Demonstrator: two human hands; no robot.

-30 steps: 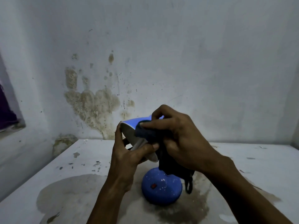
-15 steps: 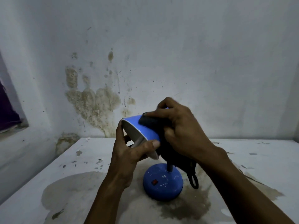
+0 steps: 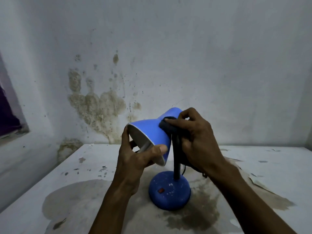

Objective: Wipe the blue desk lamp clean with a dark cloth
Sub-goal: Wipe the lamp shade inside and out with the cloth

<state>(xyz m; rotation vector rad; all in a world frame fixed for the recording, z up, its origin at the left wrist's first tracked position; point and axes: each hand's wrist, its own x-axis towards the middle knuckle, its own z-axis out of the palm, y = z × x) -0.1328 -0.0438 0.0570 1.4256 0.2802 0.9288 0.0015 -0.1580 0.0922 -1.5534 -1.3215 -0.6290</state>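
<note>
Blue desk lamp [image 3: 150,132] is standing on the stained bench [image 3: 261,166], looking light and smooth. Left hand [image 3: 135,159] is gripping the shade's rim, a sensible hold, while right hand [image 3: 197,141] is pinching the dark cloth [image 3: 167,127] against its top.

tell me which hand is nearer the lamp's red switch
Left. The left hand grips the shade rim just up-left of the red switch; the right hand is higher, at the shade's neck.

lamps: 1, the blue desk lamp [image 3: 152,132]
cloths: 1, my dark cloth [image 3: 166,127]
my hands: 2, left hand [image 3: 135,159], right hand [image 3: 197,139]
tables: 1, the white table [image 3: 253,166]
</note>
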